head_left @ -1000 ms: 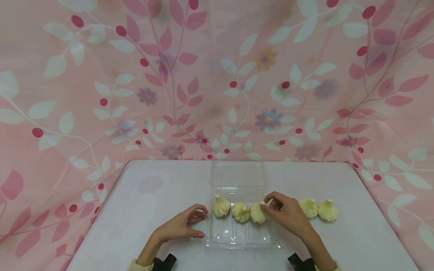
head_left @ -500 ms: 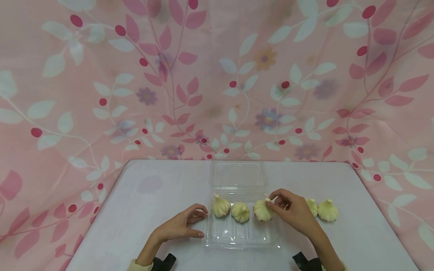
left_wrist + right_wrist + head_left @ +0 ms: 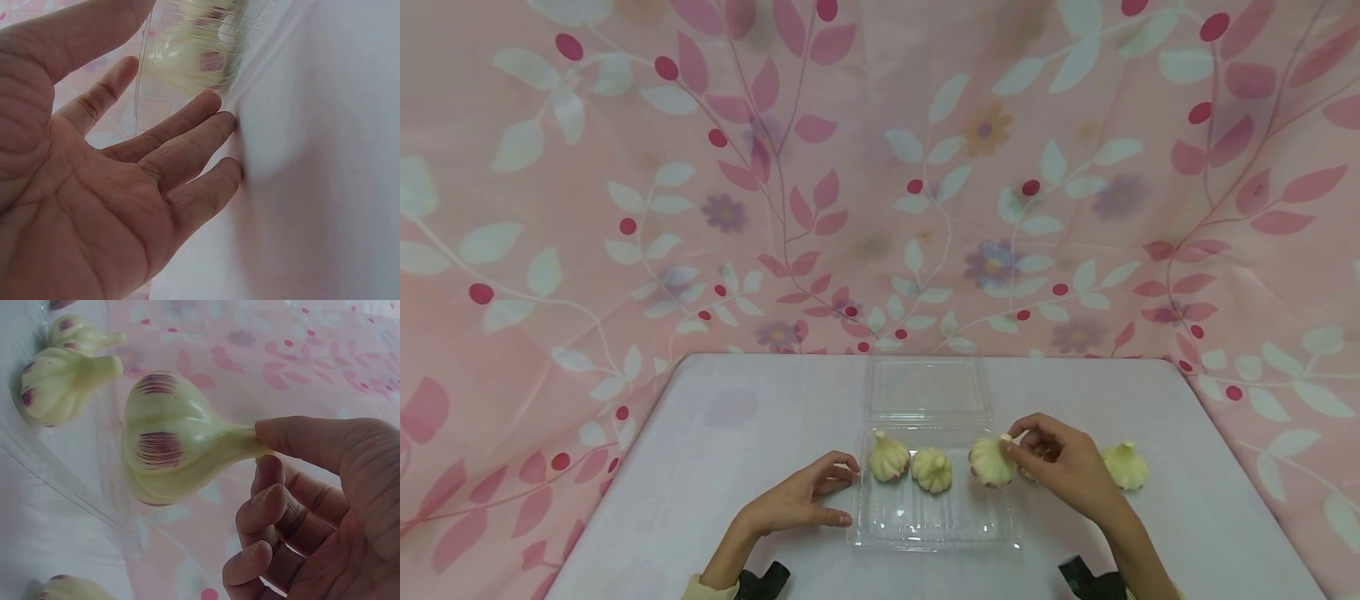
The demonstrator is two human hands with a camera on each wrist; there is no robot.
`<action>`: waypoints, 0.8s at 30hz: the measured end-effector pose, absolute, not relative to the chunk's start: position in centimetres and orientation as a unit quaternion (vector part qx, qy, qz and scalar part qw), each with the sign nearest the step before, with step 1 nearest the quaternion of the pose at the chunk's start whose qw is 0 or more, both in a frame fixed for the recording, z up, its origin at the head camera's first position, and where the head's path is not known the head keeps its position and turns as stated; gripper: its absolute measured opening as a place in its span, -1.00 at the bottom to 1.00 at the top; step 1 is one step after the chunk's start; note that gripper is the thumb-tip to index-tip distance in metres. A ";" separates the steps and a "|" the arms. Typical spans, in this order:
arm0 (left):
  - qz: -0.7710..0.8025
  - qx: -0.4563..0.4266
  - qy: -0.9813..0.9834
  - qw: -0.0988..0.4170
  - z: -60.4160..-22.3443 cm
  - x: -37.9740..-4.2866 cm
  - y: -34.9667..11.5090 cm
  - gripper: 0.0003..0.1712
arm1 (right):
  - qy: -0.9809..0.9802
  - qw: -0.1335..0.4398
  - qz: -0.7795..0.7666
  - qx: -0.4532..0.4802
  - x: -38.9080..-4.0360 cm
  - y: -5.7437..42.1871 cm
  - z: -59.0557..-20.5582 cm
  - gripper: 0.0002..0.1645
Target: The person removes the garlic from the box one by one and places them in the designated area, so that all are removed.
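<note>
Transfer seemed underway, right hand (image 3: 1063,468) pinching pale-green, purple-streaked garlic bulb (image 3: 988,467) at clear rectangular plastic box (image 3: 932,523), left hand (image 3: 797,497) loose beside it, next needing rim (image 3: 932,548) clearance.

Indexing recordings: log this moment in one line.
right hand: pinches garlic bulb by stem; left hand: beside clear container; in container: two bulbs

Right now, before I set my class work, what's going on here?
A person's right hand pinches a garlic bulb by its stem, lifted near the right side of an open plastic container. Two more bulbs lie inside; another bulb sits on the table further right. The left hand is beside the container, holding nothing.
</note>
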State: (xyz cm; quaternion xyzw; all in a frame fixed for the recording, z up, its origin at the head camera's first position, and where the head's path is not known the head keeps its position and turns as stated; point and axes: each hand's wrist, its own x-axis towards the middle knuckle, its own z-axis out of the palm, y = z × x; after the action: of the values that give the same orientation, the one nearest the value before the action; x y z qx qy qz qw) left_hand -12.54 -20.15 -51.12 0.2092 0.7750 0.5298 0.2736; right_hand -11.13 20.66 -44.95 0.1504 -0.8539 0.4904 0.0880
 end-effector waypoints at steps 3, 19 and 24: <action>0.529 0.209 0.775 0.274 -51.1 -12.5 -20.2 -0.24 | -0.853 0.088 0.491 0.150 -11.0 21.0 -44.7 -0.78; 0.522 0.209 0.781 0.272 -51.0 -12.5 -20.1 -0.22 | -0.856 0.072 0.495 0.127 -10.4 22.7 -43.8 -0.80; 0.523 0.210 0.780 0.271 -51.1 -12.6 -20.1 -0.24 | -0.859 0.070 0.491 0.125 -10.2 23.5 -43.6 -0.82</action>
State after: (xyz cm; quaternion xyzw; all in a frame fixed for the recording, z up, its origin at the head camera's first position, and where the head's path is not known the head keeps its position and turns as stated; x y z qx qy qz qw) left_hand -12.58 -20.08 -51.13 0.2099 0.7803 0.5230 0.2711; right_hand -10.22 23.47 -43.56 0.1247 -0.8591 0.4914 0.0698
